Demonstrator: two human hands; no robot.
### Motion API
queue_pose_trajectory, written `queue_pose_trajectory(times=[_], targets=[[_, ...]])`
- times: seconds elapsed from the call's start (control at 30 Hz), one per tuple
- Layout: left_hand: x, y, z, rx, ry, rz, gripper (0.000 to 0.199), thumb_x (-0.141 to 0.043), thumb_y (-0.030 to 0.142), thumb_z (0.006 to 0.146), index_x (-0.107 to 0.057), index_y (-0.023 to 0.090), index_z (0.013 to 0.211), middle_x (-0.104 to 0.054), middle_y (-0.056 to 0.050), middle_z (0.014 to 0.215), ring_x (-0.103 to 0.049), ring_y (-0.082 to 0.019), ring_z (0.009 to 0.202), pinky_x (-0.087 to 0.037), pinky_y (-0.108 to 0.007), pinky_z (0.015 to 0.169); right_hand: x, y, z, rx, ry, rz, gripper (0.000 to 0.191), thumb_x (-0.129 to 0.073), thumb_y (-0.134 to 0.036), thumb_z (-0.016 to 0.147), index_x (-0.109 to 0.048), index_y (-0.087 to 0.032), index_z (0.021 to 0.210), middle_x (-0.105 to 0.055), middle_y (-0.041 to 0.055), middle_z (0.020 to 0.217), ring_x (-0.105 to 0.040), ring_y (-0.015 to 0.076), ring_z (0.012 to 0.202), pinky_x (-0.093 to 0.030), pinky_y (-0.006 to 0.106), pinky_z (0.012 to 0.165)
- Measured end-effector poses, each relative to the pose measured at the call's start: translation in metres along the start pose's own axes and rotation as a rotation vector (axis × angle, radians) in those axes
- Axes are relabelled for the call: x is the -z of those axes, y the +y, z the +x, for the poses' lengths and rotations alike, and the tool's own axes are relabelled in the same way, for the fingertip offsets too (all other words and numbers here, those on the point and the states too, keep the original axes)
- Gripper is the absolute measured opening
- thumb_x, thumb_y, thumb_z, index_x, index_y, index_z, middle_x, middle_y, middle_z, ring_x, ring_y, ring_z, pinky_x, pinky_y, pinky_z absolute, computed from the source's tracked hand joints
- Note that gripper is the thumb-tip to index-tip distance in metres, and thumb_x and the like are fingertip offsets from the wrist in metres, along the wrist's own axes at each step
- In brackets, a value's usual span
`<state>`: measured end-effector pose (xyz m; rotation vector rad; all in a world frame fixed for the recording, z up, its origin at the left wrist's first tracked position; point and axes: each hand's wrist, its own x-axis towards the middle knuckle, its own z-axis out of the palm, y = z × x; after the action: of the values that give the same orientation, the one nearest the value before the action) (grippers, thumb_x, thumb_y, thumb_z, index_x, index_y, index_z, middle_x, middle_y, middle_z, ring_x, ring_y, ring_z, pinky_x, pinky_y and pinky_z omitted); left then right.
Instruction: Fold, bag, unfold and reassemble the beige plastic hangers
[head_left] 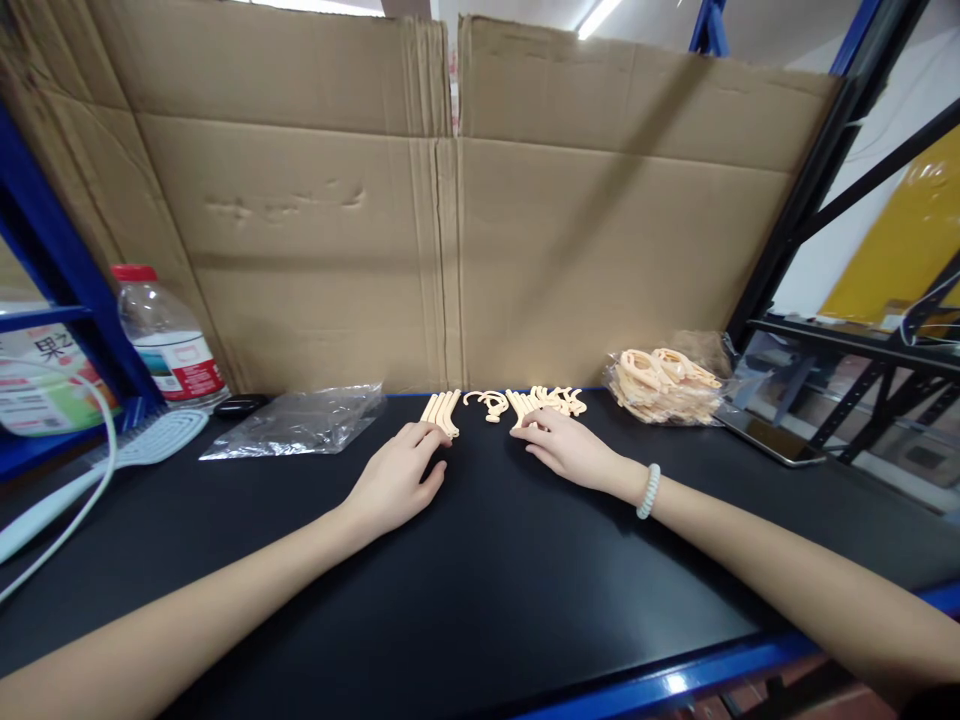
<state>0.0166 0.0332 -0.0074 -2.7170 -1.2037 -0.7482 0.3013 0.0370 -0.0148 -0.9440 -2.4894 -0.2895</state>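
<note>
My left hand (401, 475) rests on the black tabletop, its fingertips touching the near ends of a row of several cream-coloured, slightly curved plastic strips (441, 408). Its thumb stands apart from the fingers. Opposite it, my right hand (568, 450), with a pale coiled band (649, 491) at the wrist, reaches in from the right. Those fingers lie on a second row of similar strips (517, 404), partly hidden beneath them, with the thumb apart. Between the rows lies a loose cream piece with curved and ringed parts (492, 405). More curled pieces (566, 400) are heaped behind my right hand.
A clear bag of cream ring-shaped parts (660, 385) stands at the back right, beside a phone-like flat device (772, 437). Leftward lie an empty-looking plastic bag (300, 420), a dark mouse-like object (240, 405), a hairbrush (157, 440) and a bottle (169, 345). Cardboard (322, 240) walls the back.
</note>
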Motion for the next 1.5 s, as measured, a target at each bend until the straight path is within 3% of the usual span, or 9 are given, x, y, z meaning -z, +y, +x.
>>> queue_pose_trajectory(times=[0.27,0.5,0.67,1.07,1.5], targets=[[-0.003,-0.002,0.000,-0.008,-0.001,-0.015,0.019,-0.046,0.019,0.085,-0.054,0.022,0.103,-0.058,-0.007,0.115,-0.054,-0.026,0.108,-0.049,-0.041,0.088,-0.010,0.023,0.007,-0.027,0.031,-0.004,0.028,-0.038,-0.008,0.093,-0.065,-0.015,0.101,-0.059,0.0107,0.100,-0.052,0.0198,0.092,-0.047,0.034,0.082],[-0.002,-0.002,0.001,-0.010,0.004,-0.026,0.020,-0.045,0.019,0.085,-0.056,0.021,0.102,-0.059,-0.007,0.114,-0.054,-0.025,0.106,-0.049,-0.041,0.088,-0.006,0.019,0.007,-0.021,0.072,-0.043,0.024,-0.040,-0.010,0.093,-0.062,-0.017,0.099,-0.056,0.0096,0.099,-0.051,0.0184,0.089,-0.047,0.033,0.079],[-0.001,-0.001,0.000,0.008,0.001,-0.005,0.020,-0.045,0.019,0.085,-0.056,0.020,0.101,-0.059,-0.008,0.113,-0.054,-0.026,0.106,-0.049,-0.042,0.088,-0.005,0.017,0.002,-0.030,0.034,-0.056,0.024,-0.039,-0.011,0.093,-0.062,-0.017,0.096,-0.058,0.0091,0.091,-0.053,0.0194,0.086,-0.048,0.032,0.077],[-0.008,-0.014,0.002,0.259,0.074,-0.116,0.027,-0.047,0.026,0.080,-0.047,0.015,0.104,-0.057,-0.013,0.107,-0.055,-0.029,0.105,-0.045,-0.046,0.093,-0.006,0.016,-0.004,-0.092,0.034,-0.026,0.022,-0.042,-0.009,0.090,-0.063,-0.015,0.093,-0.060,0.0087,0.090,-0.057,0.0193,0.084,-0.049,0.032,0.077],[-0.012,-0.020,0.003,0.197,-0.006,-0.170,0.026,-0.041,0.027,0.081,-0.048,0.018,0.104,-0.056,-0.012,0.112,-0.060,-0.028,0.101,-0.049,-0.045,0.088,-0.010,0.020,-0.004,-0.082,0.023,0.002,0.023,-0.041,-0.010,0.090,-0.063,-0.016,0.092,-0.061,0.0090,0.089,-0.056,0.0199,0.088,-0.048,0.033,0.079]])
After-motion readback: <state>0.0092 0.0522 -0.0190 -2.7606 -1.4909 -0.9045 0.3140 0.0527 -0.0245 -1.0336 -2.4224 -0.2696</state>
